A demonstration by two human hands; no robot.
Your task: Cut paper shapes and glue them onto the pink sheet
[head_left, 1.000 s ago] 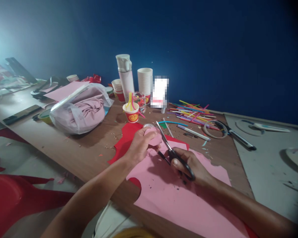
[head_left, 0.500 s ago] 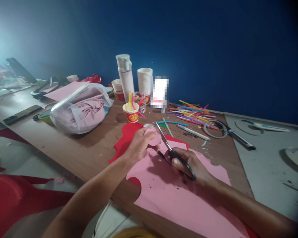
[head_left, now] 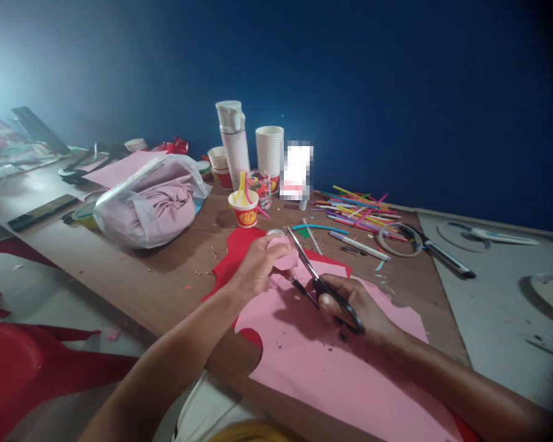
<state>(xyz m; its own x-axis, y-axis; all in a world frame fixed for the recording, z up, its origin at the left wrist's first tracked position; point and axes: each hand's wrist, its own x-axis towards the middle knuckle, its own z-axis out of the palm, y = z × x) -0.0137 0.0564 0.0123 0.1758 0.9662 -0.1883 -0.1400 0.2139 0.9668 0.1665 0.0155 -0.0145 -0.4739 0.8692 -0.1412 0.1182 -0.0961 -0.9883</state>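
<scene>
My left hand (head_left: 261,264) pinches a small rounded piece of pink paper (head_left: 286,256) between thumb and fingers. Black-handled scissors (head_left: 320,285) are gripped in my right hand (head_left: 350,304), their blades spread apart and pointing up and left. One blade lies against the right edge of the pink piece; the other points in below it. Under both hands spreads a large sheet of pink paper (head_left: 341,380) with cut-out edges and dark specks on it. Red paper (head_left: 237,248) shows from beneath it.
Behind my hands stand a paper cup (head_left: 244,212) with pipe cleaners, a white bottle (head_left: 234,150) and stacked cups (head_left: 270,150). Loose coloured sticks (head_left: 364,209), a tape roll (head_left: 415,245) and a cutter knife (head_left: 449,259) lie right. A plastic bag (head_left: 120,224) sits left.
The piece of pink paper and my left hand have shifted very slightly. The scissors stay spread at its edge, and everything else looks the same.
</scene>
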